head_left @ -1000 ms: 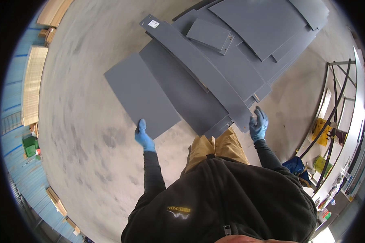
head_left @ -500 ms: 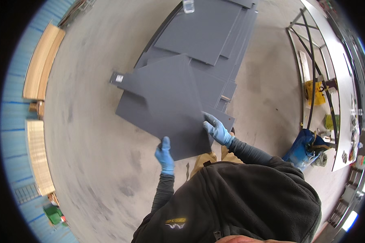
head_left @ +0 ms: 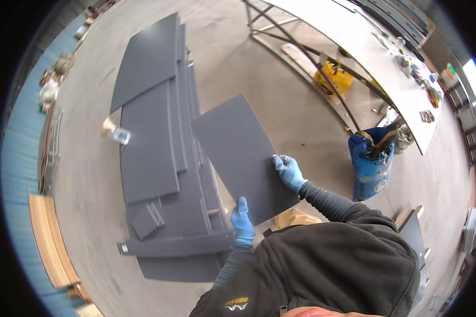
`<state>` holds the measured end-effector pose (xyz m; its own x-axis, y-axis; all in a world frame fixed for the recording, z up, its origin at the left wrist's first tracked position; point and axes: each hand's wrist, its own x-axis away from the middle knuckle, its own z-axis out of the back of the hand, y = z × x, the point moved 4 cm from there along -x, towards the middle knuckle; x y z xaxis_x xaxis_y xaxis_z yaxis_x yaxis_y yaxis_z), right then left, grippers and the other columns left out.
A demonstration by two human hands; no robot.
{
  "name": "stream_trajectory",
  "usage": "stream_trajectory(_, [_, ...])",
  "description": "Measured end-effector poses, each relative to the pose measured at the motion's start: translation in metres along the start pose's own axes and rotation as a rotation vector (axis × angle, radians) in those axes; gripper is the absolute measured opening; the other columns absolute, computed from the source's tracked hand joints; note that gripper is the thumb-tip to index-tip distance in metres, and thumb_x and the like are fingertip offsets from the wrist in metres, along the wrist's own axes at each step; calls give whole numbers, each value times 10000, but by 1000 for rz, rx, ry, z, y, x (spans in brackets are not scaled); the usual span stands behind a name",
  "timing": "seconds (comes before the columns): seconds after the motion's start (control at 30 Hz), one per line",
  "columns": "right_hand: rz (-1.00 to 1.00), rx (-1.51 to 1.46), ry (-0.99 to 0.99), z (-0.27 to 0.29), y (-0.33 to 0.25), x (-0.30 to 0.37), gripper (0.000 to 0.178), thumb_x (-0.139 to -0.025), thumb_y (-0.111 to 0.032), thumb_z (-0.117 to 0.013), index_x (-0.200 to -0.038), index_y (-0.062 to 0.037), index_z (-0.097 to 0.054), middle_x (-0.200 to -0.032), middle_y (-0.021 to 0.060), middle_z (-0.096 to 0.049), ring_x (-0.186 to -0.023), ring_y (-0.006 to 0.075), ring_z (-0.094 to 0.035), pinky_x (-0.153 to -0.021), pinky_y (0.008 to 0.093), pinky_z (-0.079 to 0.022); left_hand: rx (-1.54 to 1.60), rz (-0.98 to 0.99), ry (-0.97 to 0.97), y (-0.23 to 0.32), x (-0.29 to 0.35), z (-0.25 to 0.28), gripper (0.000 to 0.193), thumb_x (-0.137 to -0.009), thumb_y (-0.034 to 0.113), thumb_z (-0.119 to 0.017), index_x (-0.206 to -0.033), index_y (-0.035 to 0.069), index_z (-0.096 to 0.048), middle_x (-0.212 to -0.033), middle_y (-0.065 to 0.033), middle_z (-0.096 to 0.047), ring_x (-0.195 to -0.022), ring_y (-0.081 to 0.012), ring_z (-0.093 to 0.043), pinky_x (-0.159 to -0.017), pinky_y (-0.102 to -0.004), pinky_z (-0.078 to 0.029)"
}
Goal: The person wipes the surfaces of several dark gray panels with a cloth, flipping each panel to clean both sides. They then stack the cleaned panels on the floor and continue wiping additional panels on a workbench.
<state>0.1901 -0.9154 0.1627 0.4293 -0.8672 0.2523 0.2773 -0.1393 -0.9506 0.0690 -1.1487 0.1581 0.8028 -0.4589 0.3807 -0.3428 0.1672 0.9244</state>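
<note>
A flat dark grey rectangular panel is held up in front of my body, tilted over the floor. My left hand, in a light blue glove, grips its lower left edge with the thumb on the face. On its right edge, my right hand in a matching glove is closed, thumb on top. The fingers under the panel are hidden. To the left lies a long stack of dark grey panels of several sizes. A small grey piece and a long narrow strip rest on the stack's near part.
A clear plastic container sits on the stack's left edge. At the right stands a long white table on dark metal legs, a yellow bag beneath it. A blue bag stands near the table's end. Wooden boards lie far left.
The view has turned right, so the stack now shows farther left and the table nearer. The held panel has swung right, away from over the stack, with both hands still gripping it.
</note>
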Motion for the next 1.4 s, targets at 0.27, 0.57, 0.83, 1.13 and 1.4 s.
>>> stream_trajectory(0.27, [17, 210, -81, 227, -58, -147, 453, -1066, -400, -634, -876, 9, -682, -715, 12, -561, -723, 109, -493, -695, 326, -486, -41, -384, -169, 103, -149, -178, 733, -1012, 316, -738, -1575, -14, -404, -1582, -149, -461, -1437, -253, -485, -1206, -383, -415])
stream_trajectory(0.57, [-32, 720, -311, 370, -118, -234, 545, -969, -573, -679, -1025, -40, -778, -977, 210, -762, -960, 387, -726, -852, 456, -553, -407, 55, -1211, 167, -270, -430, 610, -1038, 348, -684, -1493, -19, -507, -1412, -120, -628, -1290, -212, -612, -1080, -360, -507])
stream_trajectory(0.83, [-321, 601, -25, 529, -93, -252, 547, -964, -569, -678, -1084, -45, -779, -1038, 205, -768, -1036, 374, -728, -917, 435, -555, -318, 360, -1342, 112, -252, -669, 501, -1064, 401, -646, -1342, -15, -618, -1212, -106, -722, -1078, -199, -712, -940, -358, -598])
stream_trajectory(1.13, [-236, 344, 1199, 860, 56, -247, 431, -999, -361, -706, -1217, 9, -724, -1195, 208, -758, -1141, 319, -730, -993, 387, -569, -337, 524, -1400, 54, -195, -927, 493, -1068, 397, -641, -1351, -7, -616, -1236, -98, -708, -1084, -203, -700, -938, -356, -593])
stream_trajectory(1.4, [-468, 1178, 1504, 1135, 158, -248, 653, -854, -462, -801, -1339, -52, -647, -1376, 202, -647, -1291, 368, -611, -1084, 474, -484, -441, 559, -1403, -8, -143, -1129, 563, -1106, 459, -536, -1371, -35, -593, -1300, -136, -690, -1137, -233, -699, -978, -365, -600])
